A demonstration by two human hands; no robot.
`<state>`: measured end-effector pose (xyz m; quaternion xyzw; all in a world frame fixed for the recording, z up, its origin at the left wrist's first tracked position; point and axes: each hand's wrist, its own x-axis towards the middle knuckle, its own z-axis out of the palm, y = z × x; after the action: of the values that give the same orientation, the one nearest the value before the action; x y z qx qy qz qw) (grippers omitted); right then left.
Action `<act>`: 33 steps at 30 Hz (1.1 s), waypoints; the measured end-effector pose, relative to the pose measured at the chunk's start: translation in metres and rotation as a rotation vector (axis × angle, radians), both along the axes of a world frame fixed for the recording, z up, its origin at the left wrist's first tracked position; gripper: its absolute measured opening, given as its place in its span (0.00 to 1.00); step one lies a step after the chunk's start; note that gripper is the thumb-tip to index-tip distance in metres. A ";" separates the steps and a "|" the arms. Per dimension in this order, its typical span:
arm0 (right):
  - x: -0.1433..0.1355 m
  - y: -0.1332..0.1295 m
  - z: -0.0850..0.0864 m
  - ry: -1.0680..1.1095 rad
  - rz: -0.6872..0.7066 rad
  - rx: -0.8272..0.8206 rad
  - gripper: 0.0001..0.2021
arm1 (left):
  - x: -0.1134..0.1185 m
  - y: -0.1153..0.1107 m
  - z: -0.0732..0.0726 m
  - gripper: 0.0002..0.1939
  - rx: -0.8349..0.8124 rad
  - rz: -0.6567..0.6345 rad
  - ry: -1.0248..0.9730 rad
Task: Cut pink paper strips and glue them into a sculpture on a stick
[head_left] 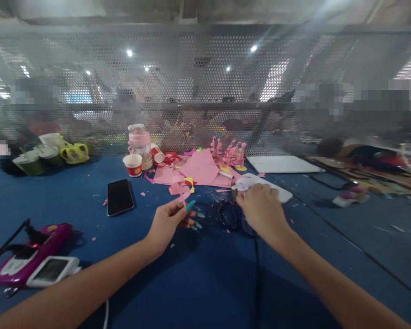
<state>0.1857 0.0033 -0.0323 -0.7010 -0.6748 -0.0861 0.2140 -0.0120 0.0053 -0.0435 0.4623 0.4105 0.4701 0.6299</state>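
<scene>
My left hand [169, 221], with long teal nails, pinches the end of a curled pink paper strip [182, 192] between thumb and fingers. The strip loops up and away towards the pink sheets. To the right, my right hand [265, 208] is closed, back of the hand up, on a whitish bundled thing [245, 183] with a dark part beside the fingertips. Its kind is unclear, and the fingers are mostly hidden. Scissors with dark blue handle loops [228, 215] lie just below that hand. Pink paper sheets [200, 167] are piled behind both hands.
A phone [119, 197], a paper cup [133, 165] and a pink-lidded bottle [140, 146] stand left. A purple power strip [34, 251] lies nearer. Pink paper models [234, 154] stand behind; a white board [284, 164] lies right. A black cable [257, 278] runs towards me.
</scene>
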 end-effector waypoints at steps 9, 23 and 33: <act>-0.045 -0.013 -0.017 0.625 0.322 0.143 0.10 | 0.000 0.002 0.001 0.19 0.002 0.069 0.026; -0.036 -0.020 -0.002 1.034 0.557 0.018 0.10 | -0.002 0.002 -0.001 0.18 -0.026 0.018 -0.022; -0.035 -0.017 -0.004 1.042 0.532 -0.090 0.10 | -0.001 0.005 -0.003 0.18 -0.026 0.039 -0.027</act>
<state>0.1506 -0.0140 -0.0366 -0.4659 -0.6364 0.3551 0.5018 -0.0130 0.0105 -0.0461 0.4395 0.4169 0.4833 0.6320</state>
